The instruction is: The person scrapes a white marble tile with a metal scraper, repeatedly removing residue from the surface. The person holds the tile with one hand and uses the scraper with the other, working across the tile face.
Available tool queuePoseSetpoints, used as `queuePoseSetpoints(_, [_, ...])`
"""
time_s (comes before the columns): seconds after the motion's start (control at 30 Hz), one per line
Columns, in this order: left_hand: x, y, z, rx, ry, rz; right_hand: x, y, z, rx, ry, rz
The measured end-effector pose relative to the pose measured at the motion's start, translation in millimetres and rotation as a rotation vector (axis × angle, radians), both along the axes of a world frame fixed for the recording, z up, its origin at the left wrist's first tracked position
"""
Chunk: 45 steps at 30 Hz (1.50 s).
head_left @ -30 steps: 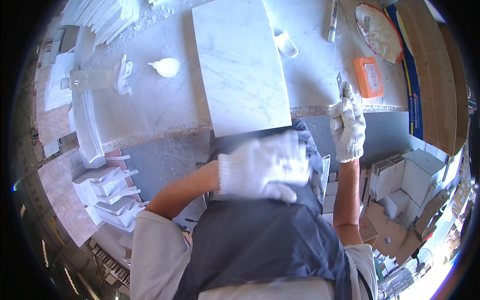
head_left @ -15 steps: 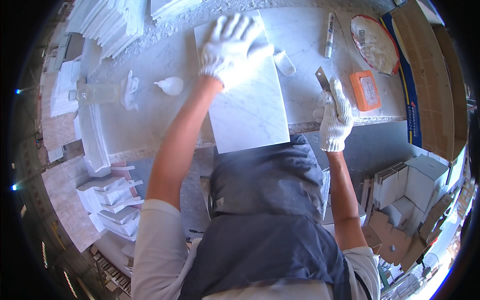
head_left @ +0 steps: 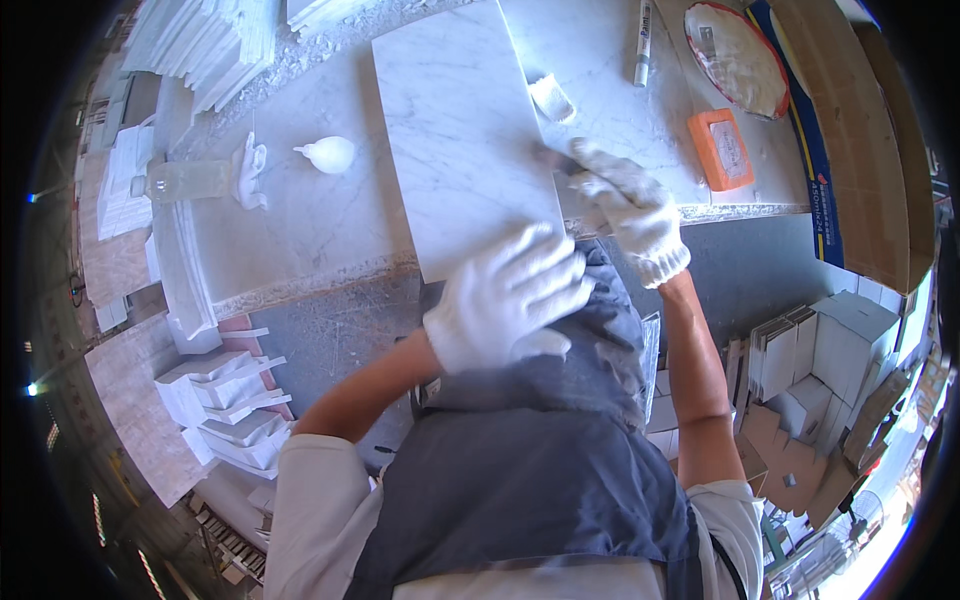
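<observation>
A white, grey-veined marble tile [head_left: 465,130] lies lengthwise before me, its near end jutting past the worktable's front edge. My left hand [head_left: 510,300], in a white knitted glove, is over that near end with fingers extended and slightly blurred; nothing shows in it. In my gloved right hand [head_left: 628,210] is a small metal scraper [head_left: 558,160], its blurred blade at the tile's right edge. Whether blade and tile touch, I cannot tell. A small white crumpled piece [head_left: 552,98] lies right of the tile, and an orange block [head_left: 720,150] sits farther right.
On the worktable [head_left: 290,230] are a white squeeze bulb [head_left: 330,155], a clear bottle [head_left: 190,180], a crumpled white cloth [head_left: 250,170], a marker [head_left: 643,45] and a red-rimmed dish of white paste [head_left: 738,60]. A cardboard box [head_left: 860,130] borders the right; stacked slabs [head_left: 215,45] stand far left.
My left hand has come off the tile's far part toward its near end. The right hand has swung the scraper leftward to the tile's edge.
</observation>
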<state>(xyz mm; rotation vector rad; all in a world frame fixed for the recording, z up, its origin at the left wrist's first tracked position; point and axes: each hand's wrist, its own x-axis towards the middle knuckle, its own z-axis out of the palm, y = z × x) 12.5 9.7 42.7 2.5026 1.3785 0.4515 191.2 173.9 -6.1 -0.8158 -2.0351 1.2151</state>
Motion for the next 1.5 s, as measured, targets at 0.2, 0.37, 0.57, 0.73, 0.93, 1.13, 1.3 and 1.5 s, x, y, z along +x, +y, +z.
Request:
queuePoseSetpoints(0.2, [-5.8,-33.4,-5.0,0.007,-0.174,0.203,-23.3,4.9,20.3,0.037,-0.161,0.211])
queuePoseSetpoints(0.37, [-2.1,-29.5,-3.2,0.083,-0.214,0.261,-26.0,12.6,28.5,0.115,-0.312,0.271])
queuePoseSetpoints(0.57, [-25.7,-16.8,7.7,0.198,-0.289,0.360,-21.1,-3.8,29.6,-0.246,-0.196,0.257])
queuePoseSetpoints(0.73, [-45.9,22.8,8.4,0.364,-0.181,0.577,21.6,-22.0,24.0,-0.488,0.038,0.188])
queuePoseSetpoints(0.93, [-33.4,113.6,3.2,0.289,0.134,0.475,64.8,-48.1,13.9,-0.501,0.132,-0.271])
queuePoseSetpoints(1.13, [-19.2,166.6,3.1,0.022,0.534,0.484,74.9,-63.9,15.7,-0.784,0.174,-0.527])
queuePoseSetpoints(1.3, [-33.5,161.3,18.9,0.036,0.133,0.427,77.5,-53.5,8.1,-0.695,0.123,-0.515])
queuePoseSetpoints(1.5, [-55.9,124.4,23.6,-0.540,-0.994,0.749,73.9,-48.0,9.8,-0.744,0.206,-0.565])
